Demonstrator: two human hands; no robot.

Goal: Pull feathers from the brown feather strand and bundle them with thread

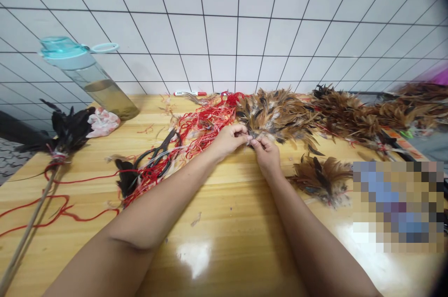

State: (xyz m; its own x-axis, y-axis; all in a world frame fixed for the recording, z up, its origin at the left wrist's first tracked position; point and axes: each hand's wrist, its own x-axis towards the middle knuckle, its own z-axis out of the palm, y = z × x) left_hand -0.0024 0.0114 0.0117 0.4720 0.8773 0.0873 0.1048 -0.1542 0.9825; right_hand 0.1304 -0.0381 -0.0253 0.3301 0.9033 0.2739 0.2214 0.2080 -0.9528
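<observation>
My left hand (232,141) and my right hand (267,156) meet fingertip to fingertip at the near edge of a pile of brown feathers (276,112). Both are closed in a pinch on something small and greyish, possibly a feather's base, too small to name. Left of my left hand spreads a tangle of red string (203,124). Black-handled scissors (158,153) lie partly beneath the strands, beside my left forearm. A loose bunch of brown feathers (320,176) rests on the table right of my right hand.
On the wooden table (224,241) a tilted-looking water bottle (101,87) stands left, beside crumpled tissue (104,122). Black feathers (72,131) top a stick (31,229) at the left edge. A marker (191,94) lies by the tiled wall. More feather bundles (364,115) line the right.
</observation>
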